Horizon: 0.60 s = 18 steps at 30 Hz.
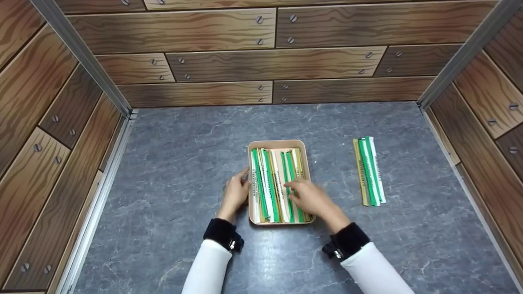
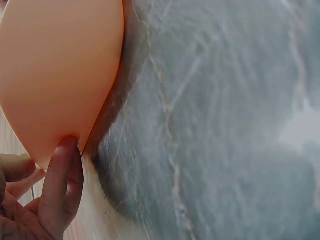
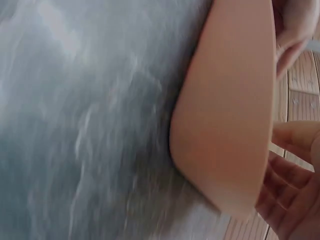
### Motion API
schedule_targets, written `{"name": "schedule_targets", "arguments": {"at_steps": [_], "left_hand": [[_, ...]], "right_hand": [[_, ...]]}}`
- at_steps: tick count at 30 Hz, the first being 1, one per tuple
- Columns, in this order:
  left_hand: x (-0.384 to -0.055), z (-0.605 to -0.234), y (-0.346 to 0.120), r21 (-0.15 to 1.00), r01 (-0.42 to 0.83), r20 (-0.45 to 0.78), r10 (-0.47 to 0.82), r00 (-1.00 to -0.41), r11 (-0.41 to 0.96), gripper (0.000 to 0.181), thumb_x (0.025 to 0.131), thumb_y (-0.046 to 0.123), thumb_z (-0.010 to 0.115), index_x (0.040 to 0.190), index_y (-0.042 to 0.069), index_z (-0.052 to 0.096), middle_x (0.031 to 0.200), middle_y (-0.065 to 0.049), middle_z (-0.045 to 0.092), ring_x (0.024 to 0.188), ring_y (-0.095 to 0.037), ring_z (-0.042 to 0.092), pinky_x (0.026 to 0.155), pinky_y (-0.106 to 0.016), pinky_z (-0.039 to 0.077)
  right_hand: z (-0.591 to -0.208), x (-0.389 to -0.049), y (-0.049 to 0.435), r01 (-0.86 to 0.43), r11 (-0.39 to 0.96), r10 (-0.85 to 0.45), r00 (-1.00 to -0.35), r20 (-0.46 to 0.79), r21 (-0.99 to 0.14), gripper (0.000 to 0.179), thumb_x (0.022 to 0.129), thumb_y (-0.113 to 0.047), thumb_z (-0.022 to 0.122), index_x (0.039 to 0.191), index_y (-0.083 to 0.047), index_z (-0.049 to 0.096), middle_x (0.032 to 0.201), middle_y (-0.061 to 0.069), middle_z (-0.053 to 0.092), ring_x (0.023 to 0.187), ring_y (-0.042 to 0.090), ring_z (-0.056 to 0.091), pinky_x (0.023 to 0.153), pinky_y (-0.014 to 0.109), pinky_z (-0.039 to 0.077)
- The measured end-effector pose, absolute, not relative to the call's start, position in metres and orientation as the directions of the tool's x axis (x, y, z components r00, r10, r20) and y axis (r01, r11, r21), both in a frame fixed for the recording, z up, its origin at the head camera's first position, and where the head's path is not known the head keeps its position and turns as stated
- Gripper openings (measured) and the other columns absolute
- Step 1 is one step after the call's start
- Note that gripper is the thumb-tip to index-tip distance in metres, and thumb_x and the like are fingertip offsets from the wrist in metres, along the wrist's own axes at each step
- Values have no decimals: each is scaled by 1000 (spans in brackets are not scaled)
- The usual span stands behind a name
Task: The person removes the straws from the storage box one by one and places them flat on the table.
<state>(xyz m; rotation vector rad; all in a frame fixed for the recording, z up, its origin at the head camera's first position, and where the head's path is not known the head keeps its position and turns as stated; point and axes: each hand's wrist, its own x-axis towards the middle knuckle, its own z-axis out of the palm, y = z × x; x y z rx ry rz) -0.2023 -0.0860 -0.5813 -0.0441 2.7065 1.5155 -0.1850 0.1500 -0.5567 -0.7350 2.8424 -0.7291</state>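
Observation:
A peach rectangular tray [image 1: 278,144] with rounded corners stands on the grey marbled surface. Inside lie long slim printed stick packets [image 1: 267,183] in green, white and gold, side by side. My left hand [image 1: 235,192] holds the tray's left wall, thumb by the rim and fingertips [image 2: 64,150] against the outside. Over the right half of the tray, my right hand [image 1: 308,198] reaches in, its index finger touching the packets. In the right wrist view its fingers [image 3: 290,172] are loosely bent and spread; the rim hides their tips.
To the right of the tray lies a small group of similar green, white and gold packets [image 1: 369,171]. Wood-patterned panels [image 1: 220,32] stand at the back and both sides, with metal corner posts [image 1: 88,61]. Dark bands [image 1: 220,232] circle both wrists.

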Motion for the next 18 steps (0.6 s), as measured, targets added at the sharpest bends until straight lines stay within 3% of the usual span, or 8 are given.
{"name": "schedule_targets", "arguments": {"at_steps": [8, 13, 18], "left_hand": [[-203, -581, -87, 826, -31, -30, -10, -999, 563, 50, 84, 4, 59, 133, 11, 48, 89, -16, 64, 61, -17, 56, 55, -31, 46], [-203, -581, -87, 826, -30, -21, -22, -1000, 564, 50, 83, 3, 60, 131, 12, 50, 108, -18, 62, 66, -16, 57, 59, -32, 47], [-202, -581, -86, 839, -44, -45, -11, -999, 543, 51, 84, 3, 59, 133, 13, 48, 118, -19, 56, 62, -16, 56, 56, -31, 46]], "right_hand": [[-567, -184, 130, -485, 761, -554, -831, -43, -430, 35, 85, -16, 63, 119, -10, 60, 105, 6, 55, 91, 20, 54, 79, 36, 47], [-572, -186, 126, -472, 768, -537, -843, -33, -433, 32, 82, -14, 65, 114, -9, 62, 99, 6, 57, 85, 19, 55, 75, 34, 48], [-574, -188, 125, -420, 786, -485, -874, -32, -453, 33, 80, -12, 68, 112, -7, 61, 96, 9, 58, 83, 22, 56, 71, 36, 50]]}}
